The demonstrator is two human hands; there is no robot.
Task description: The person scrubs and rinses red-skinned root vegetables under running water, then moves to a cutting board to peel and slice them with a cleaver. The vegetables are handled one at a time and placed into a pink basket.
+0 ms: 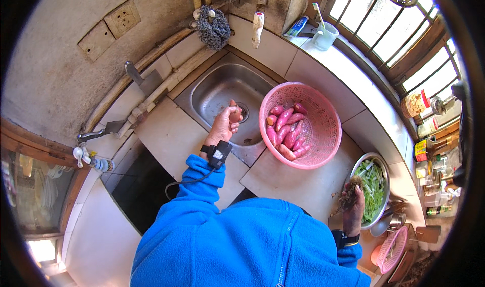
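My left hand [224, 123] hovers over the near side of a stainless steel sink [212, 83], fingers curled inward. Whether anything is inside that curl I cannot tell. A brown fibrous clump [348, 194], perhaps a scrubber or a root mass, is gripped in my right hand [354, 211]. That hand is beside the metal bowl [386, 184] of cut leafy greens [369, 177]. Between my hands and farther back, a pink plastic basket [326, 135] holds several pink-skinned sweet potatoes [284, 131]. The basket stands on the tiled counter [273, 184], its left rim overlapping the sink's edge.
A tap [258, 27] juts out above the sink. Cleavers [146, 78] hang behind a pipe on the left wall, near a dark scouring pad [213, 28]. A cup with a toothbrush [325, 36] stands on the sill. Jars and bottles [428, 150] line the right; a dark recess [147, 184] opens at left.
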